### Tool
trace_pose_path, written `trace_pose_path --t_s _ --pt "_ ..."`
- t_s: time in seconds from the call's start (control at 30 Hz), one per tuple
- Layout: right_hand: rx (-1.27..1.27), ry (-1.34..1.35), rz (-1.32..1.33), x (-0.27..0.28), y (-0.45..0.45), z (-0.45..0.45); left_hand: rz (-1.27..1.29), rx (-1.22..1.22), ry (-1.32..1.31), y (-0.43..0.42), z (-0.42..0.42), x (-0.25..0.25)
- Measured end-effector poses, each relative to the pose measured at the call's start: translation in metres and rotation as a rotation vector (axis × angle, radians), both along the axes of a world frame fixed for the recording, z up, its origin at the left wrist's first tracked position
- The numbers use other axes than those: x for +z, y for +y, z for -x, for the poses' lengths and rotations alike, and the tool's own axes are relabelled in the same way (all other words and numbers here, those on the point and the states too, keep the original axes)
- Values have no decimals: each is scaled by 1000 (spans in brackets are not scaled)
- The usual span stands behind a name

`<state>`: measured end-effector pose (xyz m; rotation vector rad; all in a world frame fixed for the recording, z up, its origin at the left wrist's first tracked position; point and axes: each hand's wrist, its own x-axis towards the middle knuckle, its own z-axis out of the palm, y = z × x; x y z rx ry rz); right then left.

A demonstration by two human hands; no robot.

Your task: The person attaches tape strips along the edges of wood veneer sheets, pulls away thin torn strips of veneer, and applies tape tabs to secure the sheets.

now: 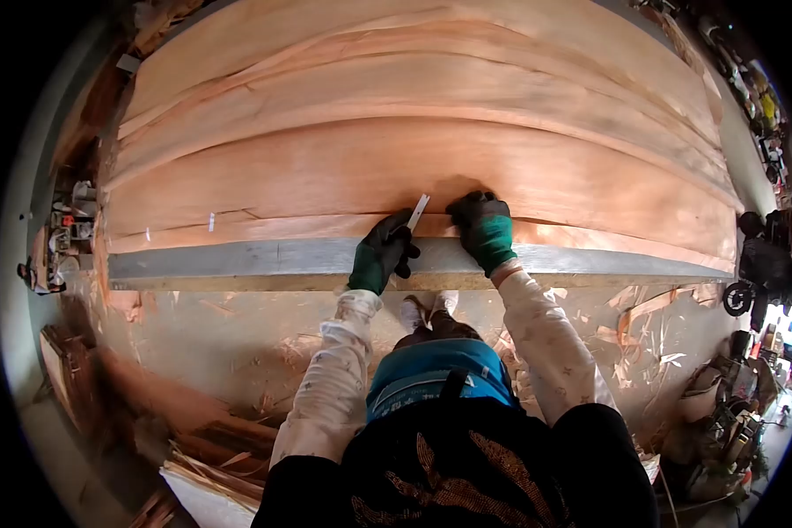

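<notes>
My left hand [385, 251], in a dark glove with a green cuff, is closed around a slim pale tool that looks like a utility knife [420, 211]. Its narrow end points up and away, over the wood veneer sheet [326, 167]. Just to the right, my right hand [482, 227] wears a matching glove and has its fingers curled together against the veneer. Whatever those fingers pinch is hidden by the glove. Beneath both hands runs the veneer's uneven near edge, beside a grey strip [264, 258] along the front of the stack.
Overlapping wavy veneer sheets [414, 84] cover the large stack. Two small white marks, one a tape-like piece [211, 222], lie at left. Torn veneer scraps [647, 312] litter the floor. A wheeled vehicle [761, 273] stands at right, and stacked wood pieces [229, 449] lie at lower left.
</notes>
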<state>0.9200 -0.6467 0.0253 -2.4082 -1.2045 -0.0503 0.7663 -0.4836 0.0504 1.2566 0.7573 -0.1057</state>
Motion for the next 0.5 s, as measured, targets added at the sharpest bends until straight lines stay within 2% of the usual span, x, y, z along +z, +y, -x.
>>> trace_pose_path --t_s 0.1,0.2,0.3,0.37,0.4,0.43,0.47,0.5 --pt "-30 64 -18 3 1 2 -57 48 -114 -9 0 -20" --pt "-69 8 16 13 5 10 52 24 -125 -5 5 -17" --pt "78 -326 -101 17 15 34 46 6 -92 0 5 -24" --pt "193 -375 77 12 22 52 -72 -42 -6 -2 3 -8" --pt "183 -387 41 -4 23 58 -131 -73 33 -4 1 -2" --pt "148 -454 15 -46 22 59 -220 -50 -58 -10 5 -13" --pt "121 -296 32 -44 21 64 -411 -75 -159 -15 15 -19" --pt "85 -322 18 -43 21 68 -719 -115 -213 -15 21 -25"
